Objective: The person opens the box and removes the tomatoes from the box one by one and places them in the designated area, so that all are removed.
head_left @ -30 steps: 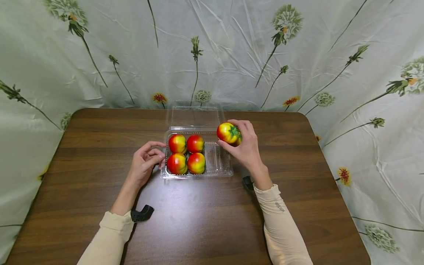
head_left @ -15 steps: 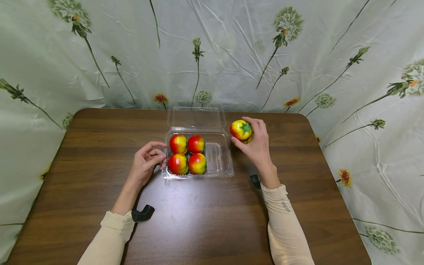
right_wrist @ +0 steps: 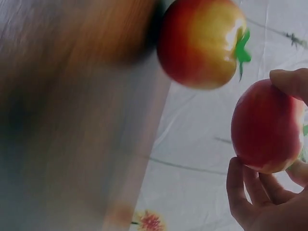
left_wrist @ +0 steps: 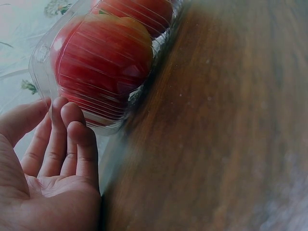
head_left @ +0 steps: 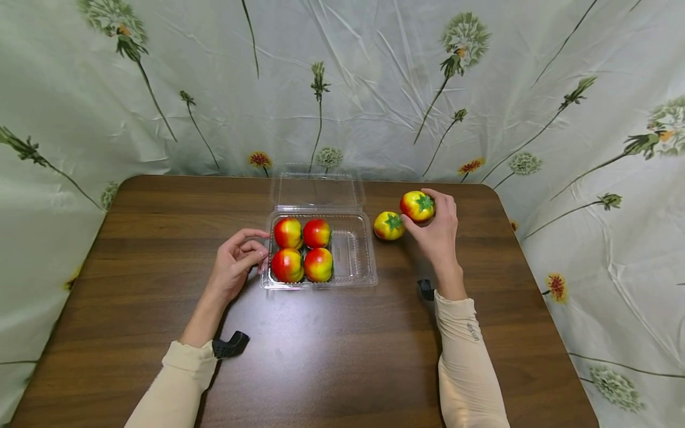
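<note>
A clear clamshell box (head_left: pixel 353 261) sat mid-counter (head_left: pixel 321 356), its lid (head_left: pixel 317 191) open behind it. Four tomatoes (head_left: pixel 302 248) filled its left part, two by two. Just right of the box lay a loose tomato (head_left: pixel 388 226); right of that, another tomato (head_left: pixel 417 205) sat in the right hand (head_left: pixel 440 229). The left hand (head_left: pixel 232 264) lay at the box's left edge.

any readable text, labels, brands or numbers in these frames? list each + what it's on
No text can be read in any view.
A small dark mark on the person's beige right sleeve: too small to read.
The clear plastic clamshell container, the red-yellow tomatoes in it and the dark wooden table show no label.
</note>
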`<state>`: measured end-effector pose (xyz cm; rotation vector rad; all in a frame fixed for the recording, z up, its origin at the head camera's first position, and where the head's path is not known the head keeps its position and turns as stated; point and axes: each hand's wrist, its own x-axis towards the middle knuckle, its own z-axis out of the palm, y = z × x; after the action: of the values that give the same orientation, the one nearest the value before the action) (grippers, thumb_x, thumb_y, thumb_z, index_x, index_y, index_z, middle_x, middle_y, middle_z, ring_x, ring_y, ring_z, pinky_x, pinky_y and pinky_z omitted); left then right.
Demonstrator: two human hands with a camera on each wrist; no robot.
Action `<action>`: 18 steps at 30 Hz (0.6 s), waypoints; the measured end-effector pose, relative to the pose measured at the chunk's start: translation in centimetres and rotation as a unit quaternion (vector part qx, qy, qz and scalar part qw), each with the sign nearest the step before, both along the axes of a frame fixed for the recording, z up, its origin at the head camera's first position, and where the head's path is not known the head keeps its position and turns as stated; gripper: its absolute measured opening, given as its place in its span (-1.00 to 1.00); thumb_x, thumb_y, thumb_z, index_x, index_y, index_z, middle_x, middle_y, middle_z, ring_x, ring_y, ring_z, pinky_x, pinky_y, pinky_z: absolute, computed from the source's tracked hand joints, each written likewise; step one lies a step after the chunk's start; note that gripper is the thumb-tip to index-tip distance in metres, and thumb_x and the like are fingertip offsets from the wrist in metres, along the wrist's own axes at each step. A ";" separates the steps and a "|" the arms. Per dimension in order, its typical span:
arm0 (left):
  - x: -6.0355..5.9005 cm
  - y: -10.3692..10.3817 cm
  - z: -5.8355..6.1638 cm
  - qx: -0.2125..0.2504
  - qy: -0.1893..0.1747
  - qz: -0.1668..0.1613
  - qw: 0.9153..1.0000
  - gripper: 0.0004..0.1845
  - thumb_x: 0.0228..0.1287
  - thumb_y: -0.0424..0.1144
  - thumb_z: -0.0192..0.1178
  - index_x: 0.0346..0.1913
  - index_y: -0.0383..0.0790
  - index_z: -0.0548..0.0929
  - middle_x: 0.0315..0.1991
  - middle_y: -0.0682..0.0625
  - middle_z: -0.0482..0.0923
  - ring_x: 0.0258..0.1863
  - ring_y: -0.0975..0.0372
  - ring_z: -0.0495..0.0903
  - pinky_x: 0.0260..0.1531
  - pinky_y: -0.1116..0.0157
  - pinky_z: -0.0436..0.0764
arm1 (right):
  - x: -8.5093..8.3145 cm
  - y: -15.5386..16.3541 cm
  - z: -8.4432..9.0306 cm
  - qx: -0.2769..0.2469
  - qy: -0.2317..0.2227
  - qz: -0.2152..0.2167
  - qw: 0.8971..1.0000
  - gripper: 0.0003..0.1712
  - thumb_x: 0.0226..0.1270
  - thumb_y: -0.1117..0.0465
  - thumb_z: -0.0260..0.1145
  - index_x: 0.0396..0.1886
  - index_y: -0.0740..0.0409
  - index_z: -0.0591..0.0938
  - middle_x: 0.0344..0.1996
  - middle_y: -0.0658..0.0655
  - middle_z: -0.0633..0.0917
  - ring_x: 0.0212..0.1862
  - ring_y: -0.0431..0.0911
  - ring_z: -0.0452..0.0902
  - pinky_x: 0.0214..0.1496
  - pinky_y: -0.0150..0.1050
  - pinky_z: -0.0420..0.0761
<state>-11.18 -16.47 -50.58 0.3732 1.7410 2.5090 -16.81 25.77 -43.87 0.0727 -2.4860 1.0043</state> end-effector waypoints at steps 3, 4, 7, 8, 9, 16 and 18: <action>0.1 0.0 0.0 -0.005 0.000 0.003 1.000 -0.67 0.30 -0.63 0.10 0.11 -0.58 0.42 -0.43 -0.08 0.66 -0.62 0.15 0.51 -0.58 0.38 0.56 | -0.1 0.8 -0.3 -0.004 -0.011 -0.014 1.000 -0.23 0.01 0.07 0.59 0.24 0.06 0.51 0.12 0.19 0.47 0.17 0.05 0.35 0.22 0.08 0.38; 0.1 0.0 0.0 -0.007 -0.001 0.005 1.000 -0.67 0.30 -0.62 0.11 0.11 -0.57 0.42 -0.43 -0.08 0.66 -0.62 0.15 0.52 -0.57 0.38 0.56 | -0.1 1.1 -0.4 -0.006 -0.014 -0.018 1.000 -0.23 0.01 0.08 0.59 0.24 0.07 0.50 0.13 0.19 0.47 0.17 0.06 0.35 0.22 0.09 0.37; 0.1 0.0 0.1 -0.009 -0.003 0.006 1.000 -0.67 0.31 -0.61 0.11 0.12 -0.56 0.42 -0.43 -0.08 0.66 -0.62 0.14 0.52 -0.57 0.37 0.57 | -0.2 1.8 -0.6 -0.008 -0.027 -0.031 0.999 -0.23 0.01 0.09 0.60 0.24 0.08 0.50 0.14 0.21 0.46 0.18 0.07 0.34 0.24 0.11 0.36; 0.1 0.0 0.2 -0.009 -0.004 0.006 1.000 -0.67 0.31 -0.61 0.12 0.12 -0.56 0.42 -0.43 -0.08 0.66 -0.62 0.14 0.51 -0.57 0.37 0.57 | -0.2 2.1 -0.6 -0.008 -0.032 -0.035 0.999 -0.23 0.01 0.10 0.60 0.24 0.08 0.50 0.14 0.21 0.46 0.19 0.08 0.34 0.24 0.12 0.35; 0.2 0.0 0.2 -0.009 -0.004 0.006 1.000 -0.67 0.31 -0.61 0.12 0.12 -0.55 0.43 -0.43 -0.09 0.66 -0.62 0.13 0.51 -0.57 0.37 0.57 | -0.2 2.3 -0.7 -0.007 -0.036 -0.039 0.999 -0.24 0.01 0.11 0.60 0.24 0.07 0.50 0.14 0.21 0.46 0.19 0.08 0.34 0.25 0.13 0.34; 0.2 0.0 0.4 -0.008 -0.005 0.006 1.000 -0.66 0.30 -0.62 0.12 0.12 -0.57 0.42 -0.42 -0.09 0.66 -0.61 0.07 0.47 -0.57 0.36 0.56 | -0.2 3.5 -1.2 0.005 -0.058 -0.059 0.997 -0.24 0.01 0.14 0.60 0.25 0.06 0.50 0.15 0.23 0.45 0.21 0.11 0.32 0.29 0.14 0.33; 0.2 0.0 0.4 -0.012 -0.009 0.008 1.000 -0.66 0.30 -0.61 0.13 0.12 -0.56 0.43 -0.42 -0.09 0.67 -0.61 0.07 0.47 -0.57 0.36 0.56 | -0.2 3.8 -1.3 0.009 -0.068 -0.064 0.996 -0.24 0.02 0.15 0.59 0.26 0.07 0.49 0.16 0.24 0.44 0.21 0.12 0.31 0.30 0.15 0.32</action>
<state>-11.01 -16.50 -50.16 0.3356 1.7713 2.4924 -17.02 29.61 -45.17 -0.1534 -2.5859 0.9620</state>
